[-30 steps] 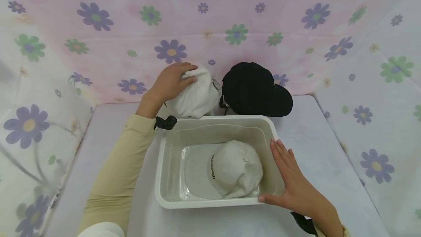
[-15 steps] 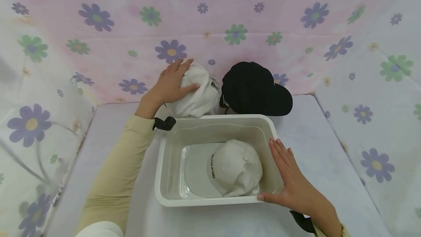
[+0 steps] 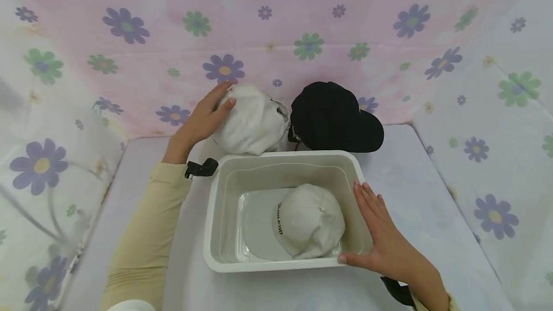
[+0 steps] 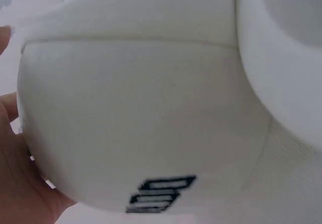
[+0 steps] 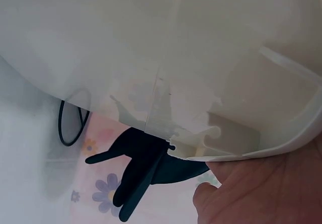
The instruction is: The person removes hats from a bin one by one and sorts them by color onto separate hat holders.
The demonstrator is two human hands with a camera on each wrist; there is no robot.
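Left hand (image 3: pixel 202 116) rests loosely, fingers uncurled, against a white cap (image 3: pixel 252 124)
The right hand (image 3: pixel 389 241), fingers straight, touches a tub (image 3: pixel 272 267) holding a lettered cap (image 3: pixel 312 222).

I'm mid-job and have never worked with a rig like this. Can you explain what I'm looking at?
There is no machine here: a person is working with two bare hands. The wide picture comes from a camera worn on the head, looking forward and down. The two close-ups come from cameras on the left and right wrists.

On the white surface stands a pale basin with a lettered cap inside. Behind it are a white cap and, to the right, a black cap.

The left hand rests at the white cap's left side. The right hand lies against the basin's right side. Neither plainly grips or lifts anything.
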